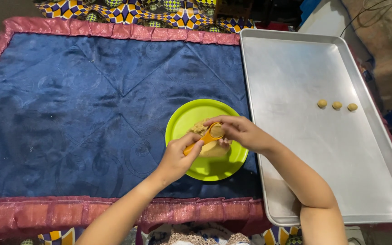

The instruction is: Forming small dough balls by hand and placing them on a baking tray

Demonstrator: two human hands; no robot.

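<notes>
A lime-green plate (191, 115) sits on a dark blue cloth and holds a lump of tan dough (213, 149). My left hand (176, 156) grips the handle of a small orange measuring spoon (210, 134) over the plate. My right hand (239, 130) is at the spoon's bowl, its fingers pressing on the dough in the scoop. Part of the dough lump is hidden under both hands.
A large metal baking tray (296, 72) lies to the right of the plate, with three small dough balls (337, 105) in a row near its right side. The blue cloth (69, 109) has a pink ruffled border. Patterned fabric (146, 10) lies beyond the far edge.
</notes>
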